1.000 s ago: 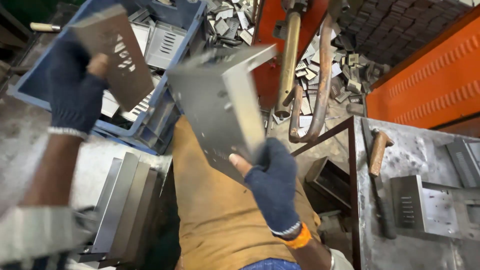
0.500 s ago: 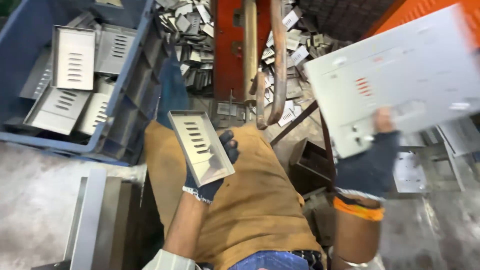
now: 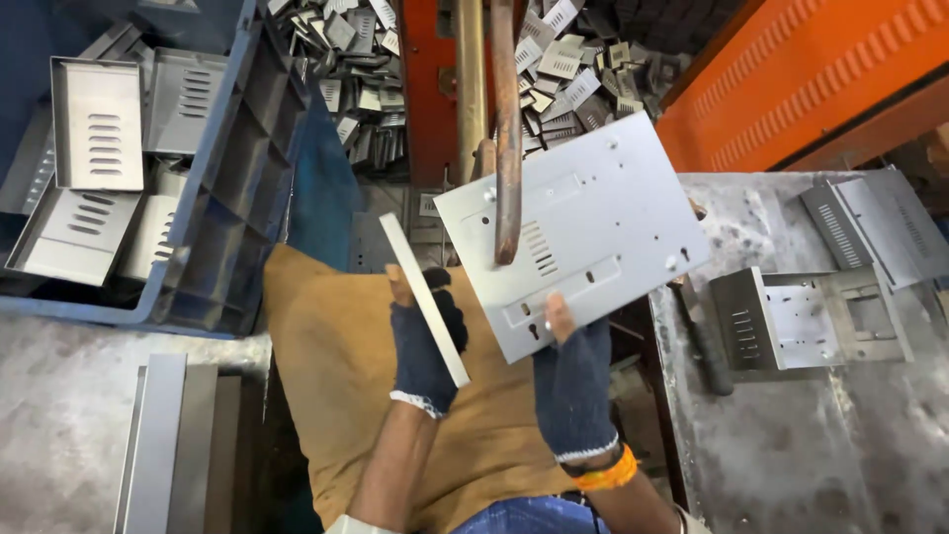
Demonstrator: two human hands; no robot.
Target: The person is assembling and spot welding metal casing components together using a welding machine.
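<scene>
Setting: a metal workshop seen from above; a grey, scuffed steel bench (image 3: 791, 465) on my right, an orange machine frame (image 3: 791, 89) behind it, loose stamped offcuts (image 3: 563, 69) heaped on the floor beyond.
Left hand: my left hand (image 3: 423, 341), in a dark knitted glove with open fingertips, is closed around a small metal tray (image 3: 425, 302) held edge-on, so it shows only as a thin pale strip.
Right hand: my right hand (image 3: 573, 381), gloved the same way, pinches the lower edge of a large flat steel panel (image 3: 573, 227), thumb on its face, tilted up in front of me.
Step in hand: I judge I am bringing the two pieces together over my lap, under the rusty curved rods (image 3: 504, 129).
Next move: it seems to call for lining up the tray against the panel's slots and holes.
Materials: bare matte sheet steel, punched with louvres and keyholes; crisp folded edges.
Nearby: a blue plastic crate (image 3: 222, 188) on my left holds more louvred trays (image 3: 94, 124); a folded steel box part (image 3: 791, 321) lies on the bench; a tan leather apron (image 3: 336, 396) covers my lap.
</scene>
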